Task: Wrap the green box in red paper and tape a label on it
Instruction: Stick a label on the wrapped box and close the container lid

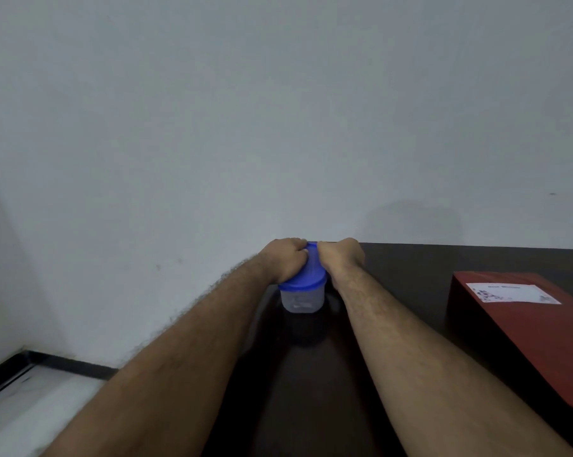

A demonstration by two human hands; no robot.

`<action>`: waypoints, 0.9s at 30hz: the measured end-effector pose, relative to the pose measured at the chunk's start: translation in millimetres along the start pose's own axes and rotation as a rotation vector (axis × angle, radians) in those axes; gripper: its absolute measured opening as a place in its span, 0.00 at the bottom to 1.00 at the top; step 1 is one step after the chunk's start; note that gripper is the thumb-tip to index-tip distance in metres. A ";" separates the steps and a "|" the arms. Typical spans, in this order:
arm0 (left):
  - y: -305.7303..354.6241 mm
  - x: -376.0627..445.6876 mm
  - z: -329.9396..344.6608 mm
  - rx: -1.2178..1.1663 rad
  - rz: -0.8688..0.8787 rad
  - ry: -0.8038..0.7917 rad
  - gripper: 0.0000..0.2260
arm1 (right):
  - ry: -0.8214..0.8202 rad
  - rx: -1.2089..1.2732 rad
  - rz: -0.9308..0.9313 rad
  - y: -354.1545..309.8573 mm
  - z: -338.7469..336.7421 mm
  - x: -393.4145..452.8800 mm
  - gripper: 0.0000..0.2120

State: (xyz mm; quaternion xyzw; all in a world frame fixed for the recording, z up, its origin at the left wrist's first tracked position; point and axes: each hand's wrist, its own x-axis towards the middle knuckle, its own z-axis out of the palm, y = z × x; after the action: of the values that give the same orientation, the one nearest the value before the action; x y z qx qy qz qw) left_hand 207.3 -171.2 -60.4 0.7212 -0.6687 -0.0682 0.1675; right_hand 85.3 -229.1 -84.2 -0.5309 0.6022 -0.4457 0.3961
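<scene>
The box wrapped in red paper (528,338) lies on the dark table (393,265) at the right, with a white label (512,292) stuck on its top face. At the table's far left corner stands a clear plastic container (301,300) with a blue lid (306,275). My left hand (286,258) and my right hand (341,255) both grip the lid's rim from opposite sides, fingers curled over it. The far side of the lid is hidden by my hands.
A plain grey wall (278,127) rises directly behind the table. To the left, past the table's edge, the floor shows a black skirting (47,361) and pale tiles (31,407).
</scene>
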 end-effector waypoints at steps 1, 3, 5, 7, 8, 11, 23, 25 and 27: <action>0.1 -2.4 -1.2 -0.006 -0.009 0.007 0.23 | -0.002 -0.008 -0.006 -1.1 0.4 -0.1 0.13; 0.5 -7.1 -2.9 0.028 -0.021 0.099 0.20 | -0.009 -0.034 -0.025 -3.4 0.0 -1.3 0.15; 0.5 -12.3 -4.1 0.058 -0.047 0.337 0.16 | 0.003 -0.052 -0.041 -5.7 -2.5 -3.8 0.20; -0.7 -23.9 -7.7 -0.069 -0.118 0.531 0.18 | -0.001 0.000 -0.025 -6.4 -9.9 -7.7 0.21; -2.2 -33.5 -9.9 -0.164 -0.164 0.557 0.19 | -0.010 0.049 -0.005 -6.8 -15.4 -12.5 0.21; -1.5 -61.0 -14.2 -0.381 -0.232 0.386 0.24 | -0.038 0.110 0.024 -7.7 -29.7 -19.7 0.14; 1.2 -68.7 -1.0 -0.421 -0.243 0.192 0.17 | -0.131 -0.125 -0.089 -15.0 -10.9 -38.3 0.12; -4.1 -55.5 -4.0 -0.435 -0.263 0.164 0.15 | -0.213 -0.123 -0.112 -19.5 -8.6 -31.8 0.07; -9.0 -42.5 -5.2 -0.431 -0.271 0.137 0.16 | -0.224 -0.125 -0.125 -22.7 -4.8 -23.7 0.10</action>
State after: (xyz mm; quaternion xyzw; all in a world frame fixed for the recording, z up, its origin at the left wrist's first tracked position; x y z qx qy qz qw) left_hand 213.4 -128.0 -63.9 0.7548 -0.5229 -0.1821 0.3516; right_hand 90.1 -206.0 -61.0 -0.6374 0.5465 -0.3692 0.3985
